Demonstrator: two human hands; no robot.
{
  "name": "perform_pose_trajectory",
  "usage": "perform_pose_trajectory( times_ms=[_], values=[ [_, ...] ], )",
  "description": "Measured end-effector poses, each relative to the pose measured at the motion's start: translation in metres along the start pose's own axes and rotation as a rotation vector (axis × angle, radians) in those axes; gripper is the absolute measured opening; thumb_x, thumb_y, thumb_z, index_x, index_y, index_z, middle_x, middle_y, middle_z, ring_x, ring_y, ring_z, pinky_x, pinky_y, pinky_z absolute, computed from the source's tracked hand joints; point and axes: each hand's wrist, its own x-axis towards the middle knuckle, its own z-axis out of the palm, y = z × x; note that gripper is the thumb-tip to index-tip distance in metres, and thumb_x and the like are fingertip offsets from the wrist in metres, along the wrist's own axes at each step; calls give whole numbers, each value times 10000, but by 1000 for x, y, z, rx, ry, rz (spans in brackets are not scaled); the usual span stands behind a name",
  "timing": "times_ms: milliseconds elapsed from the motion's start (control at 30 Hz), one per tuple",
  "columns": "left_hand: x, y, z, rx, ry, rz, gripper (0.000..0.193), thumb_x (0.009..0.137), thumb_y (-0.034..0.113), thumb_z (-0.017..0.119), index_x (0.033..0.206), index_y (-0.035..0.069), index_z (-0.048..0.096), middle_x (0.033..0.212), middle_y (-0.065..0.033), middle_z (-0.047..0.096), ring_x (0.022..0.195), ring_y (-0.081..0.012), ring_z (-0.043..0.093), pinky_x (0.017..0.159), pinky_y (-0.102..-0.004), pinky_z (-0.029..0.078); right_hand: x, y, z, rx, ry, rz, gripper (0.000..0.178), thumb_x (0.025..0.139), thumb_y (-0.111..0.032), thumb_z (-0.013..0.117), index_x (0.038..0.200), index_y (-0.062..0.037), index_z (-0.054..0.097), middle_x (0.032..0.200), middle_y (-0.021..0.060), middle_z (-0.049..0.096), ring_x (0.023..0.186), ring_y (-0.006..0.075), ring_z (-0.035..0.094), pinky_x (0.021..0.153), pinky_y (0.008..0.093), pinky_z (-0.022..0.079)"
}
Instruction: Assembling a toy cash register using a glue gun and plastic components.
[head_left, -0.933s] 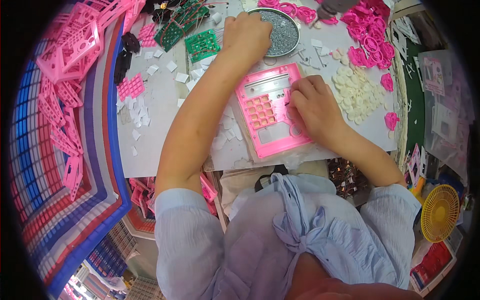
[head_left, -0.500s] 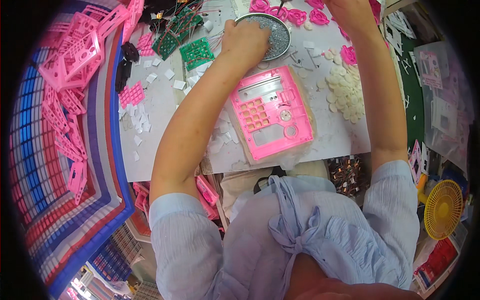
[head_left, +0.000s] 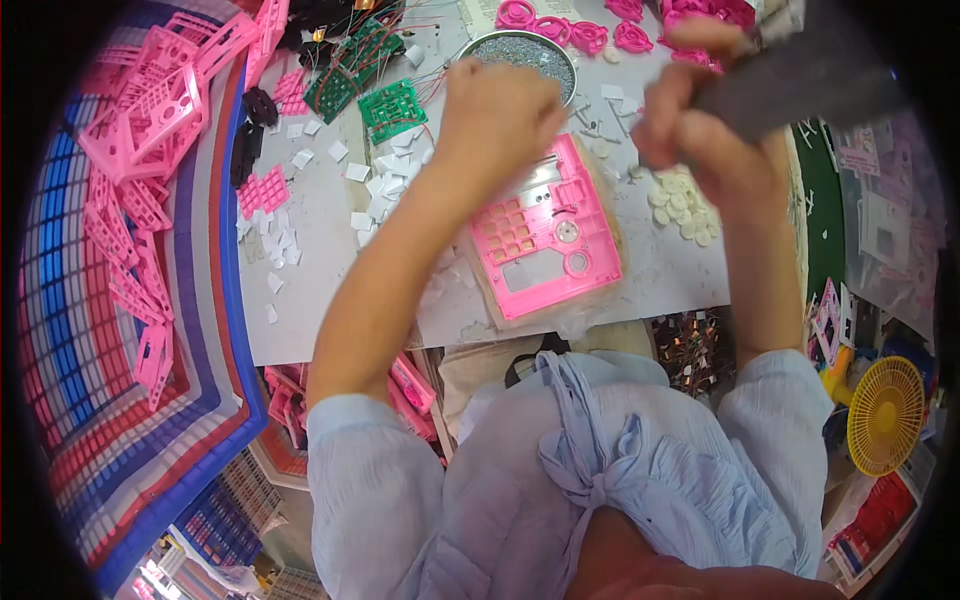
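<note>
My left hand (head_left: 500, 115) is between the round dish of small grey screws (head_left: 525, 52) and the pink plastic casing (head_left: 550, 240). Its fingers are curled together, and anything in them is hidden. The casing lies open side up on a clear plastic wrap, with a grid of square holes, a window and round fittings. To the right, my right hand (head_left: 690, 125) is wrapped round a thick dark grey tool (head_left: 810, 80), smeared by motion, so its exact kind does not show. White round discs (head_left: 685, 205) lie in a pile below that hand.
Green circuit boards (head_left: 392, 108) with wires lie at the back left, beside scattered white square pads (head_left: 390, 185). Pink rings (head_left: 590, 38) lie at the back. Pink frames (head_left: 160, 110) fill the left side on striped cloth. A yellow fan (head_left: 886, 415) stands at right.
My left hand has come out of the screw dish toward the casing, its fingers closed. My right hand has come down and nearer, bringing the dark tool into view.
</note>
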Motion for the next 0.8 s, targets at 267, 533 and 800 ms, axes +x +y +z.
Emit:
perform_pose_trajectory(
  times_ms=[267,533,800],
  values=[
    [-94,78,-7,-418,7,-92,101,816,122,750,897,135,691,812,6,664,768,-180,617,917,-438,362,-43,9,53,232,215,-29,467,845,-192,740,1183,32,508,751,73,580,600,111,552,533,261,437],
    [-101,81,-8,-459,100,-140,166,766,133,792,893,130,686,776,17,656,756,-185,614,919,-450,361,-41,13,59,78,62,-25,387,953,-278,695,1181,-82,451,595,-26,481,531,106,468,478,275,406],
    [-99,74,-11,-221,83,-130,273,732,241,806,938,116,678,1039,-9,664,991,-209,595,956,-490,357,-53,43,57,31,164,7,326,877,-115,715,1121,-13,524,801,45,575,663,97,547,582,259,457]
  ],
)
